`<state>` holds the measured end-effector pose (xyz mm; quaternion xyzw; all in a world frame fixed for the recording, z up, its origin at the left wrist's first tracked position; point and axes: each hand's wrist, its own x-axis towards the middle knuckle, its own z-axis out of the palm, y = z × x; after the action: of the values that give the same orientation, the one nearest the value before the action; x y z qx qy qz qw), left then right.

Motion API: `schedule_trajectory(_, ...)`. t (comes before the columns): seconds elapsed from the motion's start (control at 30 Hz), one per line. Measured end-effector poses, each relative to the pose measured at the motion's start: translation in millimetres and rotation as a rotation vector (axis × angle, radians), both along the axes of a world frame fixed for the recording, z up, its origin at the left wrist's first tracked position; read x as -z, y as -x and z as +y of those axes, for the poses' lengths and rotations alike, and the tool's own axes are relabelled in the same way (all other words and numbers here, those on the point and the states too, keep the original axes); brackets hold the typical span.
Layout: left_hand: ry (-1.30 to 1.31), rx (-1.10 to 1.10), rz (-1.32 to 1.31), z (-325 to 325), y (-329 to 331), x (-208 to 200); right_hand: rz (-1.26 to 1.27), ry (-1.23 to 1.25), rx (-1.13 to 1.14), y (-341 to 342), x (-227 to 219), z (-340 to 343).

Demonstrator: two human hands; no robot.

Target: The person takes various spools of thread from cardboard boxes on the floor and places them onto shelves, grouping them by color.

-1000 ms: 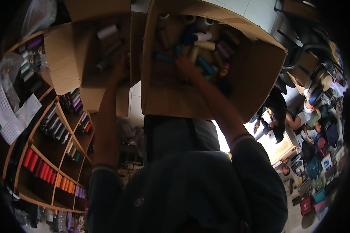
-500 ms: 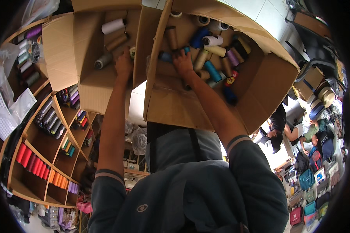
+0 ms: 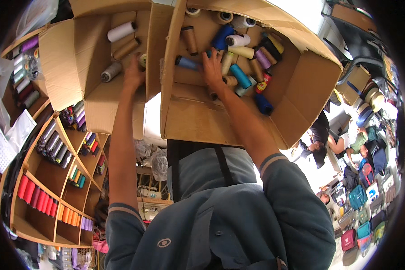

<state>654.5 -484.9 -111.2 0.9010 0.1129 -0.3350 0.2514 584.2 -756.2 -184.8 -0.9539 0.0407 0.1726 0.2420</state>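
Inside the left cardboard box [image 3: 62, 63], my left hand [image 3: 133, 74] is beside a cream thread spool [image 3: 142, 60], fingers loosely apart and partly hidden. A white spool [image 3: 121, 32], a brown spool [image 3: 126, 48] and a grey spool [image 3: 111, 72] lie around it. In the right cardboard box [image 3: 202, 121], my right hand [image 3: 213, 71] has its fingers curled over a teal spool [image 3: 209, 53], mostly covered by the hand. Close by are a steel-blue spool [image 3: 187, 62], a pale yellow-green spool [image 3: 227, 63] and a turquoise spool [image 3: 240, 76].
Wooden shelves [image 3: 54, 135] on the left hold rows of coloured spools, including red spools [image 3: 36, 195] and orange spools [image 3: 69, 214]. A white perforated basket [image 3: 2, 135] sits against them. Other people [image 3: 317, 144] are at the far right, near several bags [image 3: 358, 198].
The view has shifted, so both boxes appear farther left. My left hand has drawn back slightly from the cream spool. My right hand stays over the teal spool.
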Motion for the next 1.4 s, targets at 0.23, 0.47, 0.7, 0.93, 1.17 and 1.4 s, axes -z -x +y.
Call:
schedule_trajectory(0.23, 0.088, -0.066, -0.403, 13, 6, -34, -0.161, -0.257, 0.03, -12, -28, -8)
schedule_trajectory(0.47, 0.172, -0.301, -0.972, -98, 0, -174, 0.162, -0.686, 0.357, -12, -76, -75)
schedule_trajectory(0.7, 0.269, 0.325, -0.287, -214, 22, -83, 0.25, 0.1, 0.057, 14, -45, -130)
schedule_trajectory(0.93, -0.379, 0.855, 0.074, -174, 46, 64, 0.571, 0.166, 0.023, 4, -31, -144)
schedule_trajectory(1.17, -0.423, 0.993, -0.141, -147, 45, 77, 0.469, -0.284, 0.419, 13, -66, -208)
schedule_trajectory(1.4, -0.042, 0.254, 0.12, -179, 40, 31, 0.585, -0.502, 0.666, 52, -88, -224)
